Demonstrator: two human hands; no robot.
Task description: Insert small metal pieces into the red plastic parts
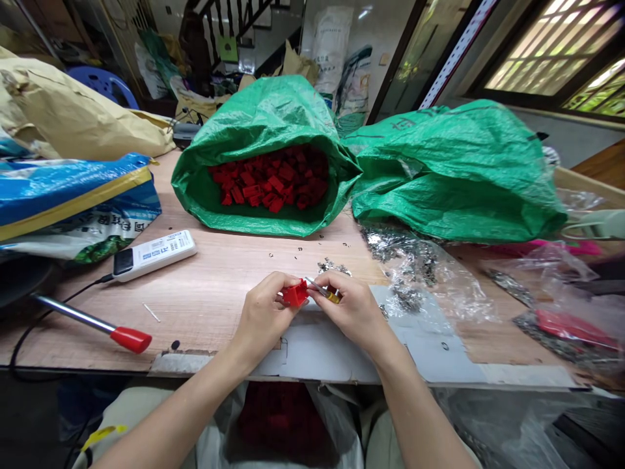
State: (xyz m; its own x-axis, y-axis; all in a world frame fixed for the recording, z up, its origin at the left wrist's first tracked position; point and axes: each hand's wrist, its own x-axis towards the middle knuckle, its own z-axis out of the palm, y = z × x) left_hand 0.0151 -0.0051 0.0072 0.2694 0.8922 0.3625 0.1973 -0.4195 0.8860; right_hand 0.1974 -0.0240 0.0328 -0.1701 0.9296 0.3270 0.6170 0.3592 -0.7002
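My left hand (266, 309) is closed on a small red plastic part (295, 294) with a hollow, box-like shape, held just above the grey mat (317, 348). Between the fingers of my right hand (354, 309) is a small yellow-handled tool (333, 297), its thin metal shaft pointing left at the red part. Whether the tip touches the part is hard to see. Just behind my hands lies a small pile of metal pieces (333, 266). Farther back, a green woven sack (263, 114) lies with its mouth towards me, full of similar red parts (273, 179).
A second green sack (454, 169) stands right, behind a clear bag of metal pieces (410, 273). On the left are a white handheld device (153, 255) with a cable, a red-tipped lever (131, 339) and a blue bag (73, 195). An open bag with red contents (280, 423) sits below the table edge.
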